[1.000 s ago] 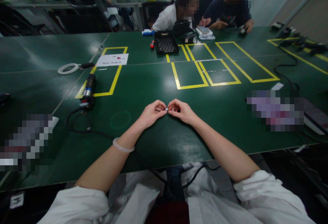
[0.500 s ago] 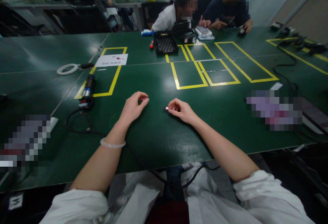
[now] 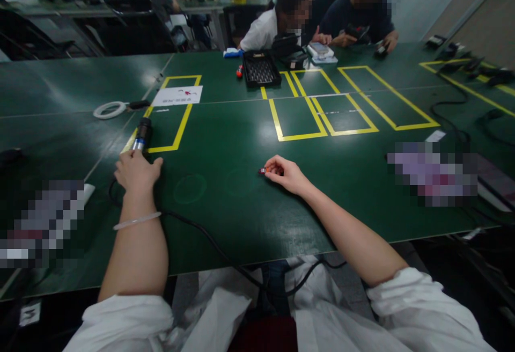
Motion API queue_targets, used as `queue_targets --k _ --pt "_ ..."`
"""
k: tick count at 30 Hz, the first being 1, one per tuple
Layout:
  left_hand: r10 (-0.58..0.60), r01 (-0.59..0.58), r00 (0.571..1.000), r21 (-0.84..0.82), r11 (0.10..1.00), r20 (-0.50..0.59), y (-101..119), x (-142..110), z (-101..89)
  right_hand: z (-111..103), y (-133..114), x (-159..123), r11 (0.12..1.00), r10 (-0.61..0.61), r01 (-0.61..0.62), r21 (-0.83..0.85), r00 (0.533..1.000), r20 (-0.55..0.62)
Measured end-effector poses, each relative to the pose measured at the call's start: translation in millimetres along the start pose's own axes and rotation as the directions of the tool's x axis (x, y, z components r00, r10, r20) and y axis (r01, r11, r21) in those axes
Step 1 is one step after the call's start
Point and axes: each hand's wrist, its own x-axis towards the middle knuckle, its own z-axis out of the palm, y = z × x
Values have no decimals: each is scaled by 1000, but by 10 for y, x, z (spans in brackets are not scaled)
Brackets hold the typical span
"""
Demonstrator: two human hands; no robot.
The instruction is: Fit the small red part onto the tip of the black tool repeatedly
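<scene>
Green tabletop (image 3: pixel 225 121), bearing yellow tape outlines (image 3: pixel 302 138), spans the frame. Item: one small orange-and-white piece (image 3: pixel 263 171), frame centre; my right hand (image 3: pixel 287 174) pinches it between thumb and fingertips, its end jutting leftward. Item: one dark cylindrical tool (image 3: pixel 144 131), left of frame; my left hand (image 3: pixel 138 172) lies at its near end, thumb spread, and whether the fingers grip it I cannot tell. Item: one black tray (image 3: pixel 263 83), upper centre. Item: one white sheet (image 3: pixel 179 96), upper left.

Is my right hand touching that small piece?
Touching: the head view shows the right hand pinching one end of the small red-and-white piece.
</scene>
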Motion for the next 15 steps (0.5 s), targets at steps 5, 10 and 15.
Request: queue_targets --k 5,10,15 --pt "-126 127 992 100 987 -22 -148 128 83 -1 -1 0 1000 -7 7 0 1000 2" --pt "-163 160 986 111 981 23 -206 186 125 2 -5 0 1000 -4 4 4 1000 -1" --pt "-114 113 993 46 993 21 -153 162 95 11 4 1 1000 -9 9 1 1000 -9"
